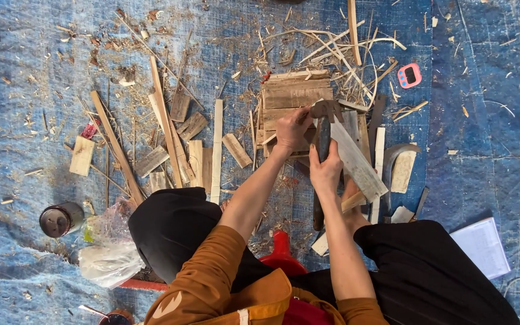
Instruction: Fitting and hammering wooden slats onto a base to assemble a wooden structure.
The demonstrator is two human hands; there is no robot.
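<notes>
Nearest to the camera, a person in an orange top and black trousers sits on a blue tarp that covers the floor, with a red stool between the knees. At the near left stand a dark tin can and a clear plastic bag; at the near right lies a white notebook.

A little farther, the right hand has its fingers closed around a dark cleaver, which points away from the person. A grey plank leans diagonally just beside this hand, to its right. The left hand is closed on the far end of the cleaver and rests over a stack of wooden slats. Left of the stack, cut wood pieces lie scattered. Far right, among thin shavings, sits a small pink timer.
</notes>
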